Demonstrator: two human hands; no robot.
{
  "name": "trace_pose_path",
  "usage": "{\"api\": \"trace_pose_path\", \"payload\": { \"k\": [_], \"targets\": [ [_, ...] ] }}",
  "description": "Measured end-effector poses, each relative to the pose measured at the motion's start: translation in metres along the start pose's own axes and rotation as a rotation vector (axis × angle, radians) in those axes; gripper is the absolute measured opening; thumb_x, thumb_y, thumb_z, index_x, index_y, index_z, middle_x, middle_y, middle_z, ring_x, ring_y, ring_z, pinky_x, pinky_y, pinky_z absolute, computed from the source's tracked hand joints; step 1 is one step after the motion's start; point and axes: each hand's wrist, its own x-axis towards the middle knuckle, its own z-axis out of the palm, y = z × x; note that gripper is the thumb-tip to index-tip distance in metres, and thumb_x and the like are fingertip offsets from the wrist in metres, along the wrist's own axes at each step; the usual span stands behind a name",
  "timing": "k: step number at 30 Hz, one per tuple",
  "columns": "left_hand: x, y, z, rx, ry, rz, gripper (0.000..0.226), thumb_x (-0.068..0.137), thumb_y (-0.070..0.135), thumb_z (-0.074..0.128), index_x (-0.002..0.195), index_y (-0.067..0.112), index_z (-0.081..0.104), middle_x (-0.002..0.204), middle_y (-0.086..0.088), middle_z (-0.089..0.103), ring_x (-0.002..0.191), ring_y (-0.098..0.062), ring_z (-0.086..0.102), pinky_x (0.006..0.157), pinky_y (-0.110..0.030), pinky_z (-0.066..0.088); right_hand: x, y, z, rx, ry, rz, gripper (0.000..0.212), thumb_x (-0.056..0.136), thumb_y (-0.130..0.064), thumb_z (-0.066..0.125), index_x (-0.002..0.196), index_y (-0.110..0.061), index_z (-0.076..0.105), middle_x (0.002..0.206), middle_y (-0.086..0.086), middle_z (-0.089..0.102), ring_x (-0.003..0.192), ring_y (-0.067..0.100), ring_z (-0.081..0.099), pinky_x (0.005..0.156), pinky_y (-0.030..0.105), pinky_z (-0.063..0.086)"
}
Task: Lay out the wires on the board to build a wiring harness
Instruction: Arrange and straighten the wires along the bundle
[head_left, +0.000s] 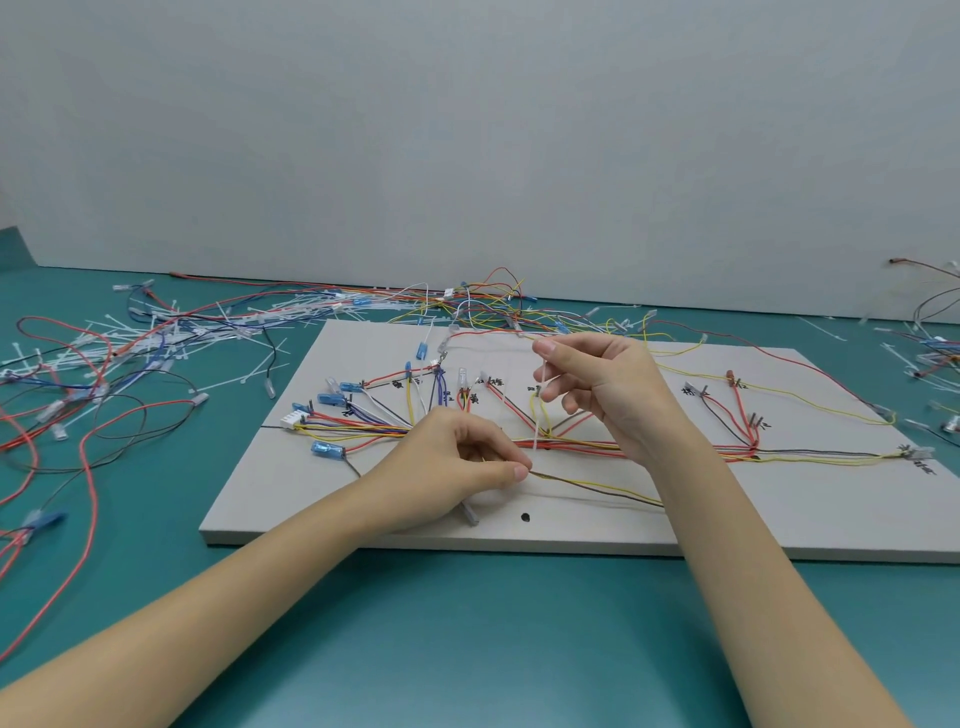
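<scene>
A pale grey board lies on the teal table. Red, yellow, blue and black wires run along its middle and fan out to labelled pegs with blue and white connectors. My left hand pinches a thin yellow and dark wire pair just above the board's near half. Above the bundle, my right hand pinches the upper end of a white cable tie that stands upright from the wire bundle.
Loose wires and several white cable ties lie scattered on the table to the left and behind the board. More wires lie at the far right. A grey wall stands behind. A black dot marks the board's near edge.
</scene>
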Motion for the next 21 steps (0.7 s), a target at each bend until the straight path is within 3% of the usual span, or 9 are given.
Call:
{"api": "trace_pose_path", "payload": {
  "k": [4,8,15,18,21],
  "targets": [
    [0.0,0.0,0.001,0.008,0.015,0.022,0.006,0.081,0.011,0.076,0.082,0.015,0.079,0.07,0.004,0.072,0.061,-0.002,0.056,0.057,-0.011,0.041,0.0,0.0,-0.003,-0.016,0.028,-0.006,0.008,0.084,-0.013,0.074,0.087,-0.006,0.072,0.066,0.01,0.068,0.05,0.016,0.061,0.04,0.018,0.041],
    [-0.003,-0.001,0.001,0.023,0.046,0.051,0.009,0.081,0.015,0.076,0.083,0.023,0.079,0.074,-0.006,0.07,0.065,-0.011,0.051,0.057,-0.02,0.037,0.0,0.003,-0.003,-0.097,0.1,-0.086,0.004,0.086,-0.009,0.071,0.083,-0.006,0.071,0.06,0.005,0.067,0.048,0.013,0.061,0.038,0.019,0.041],
    [-0.003,0.003,0.005,0.027,0.084,0.095,0.018,0.081,0.009,0.075,0.079,0.027,0.079,0.079,-0.006,0.073,0.068,-0.02,0.053,0.063,-0.028,0.039,0.0,0.009,0.005,-0.248,0.008,-0.089,0.006,0.086,0.0,0.067,0.09,0.004,0.07,0.066,0.011,0.067,0.048,0.013,0.06,0.039,0.022,0.044],
    [-0.003,0.003,0.005,0.024,0.097,0.092,0.021,0.08,0.007,0.074,0.078,0.027,0.079,0.081,-0.008,0.073,0.072,-0.038,0.056,0.066,-0.033,0.041,-0.001,0.011,0.006,-0.287,-0.028,-0.064,0.005,0.085,0.0,0.069,0.09,0.003,0.07,0.066,0.012,0.069,0.048,0.013,0.063,0.04,0.02,0.046],
    [-0.004,0.003,0.005,0.036,0.085,0.101,0.021,0.081,0.009,0.073,0.08,0.03,0.078,0.082,-0.009,0.073,0.078,-0.043,0.057,0.066,-0.037,0.042,-0.001,0.011,0.007,-0.315,-0.102,-0.013,0.004,0.085,0.0,0.069,0.089,0.002,0.07,0.066,0.012,0.07,0.049,0.015,0.063,0.041,0.02,0.045]
  ]
}}
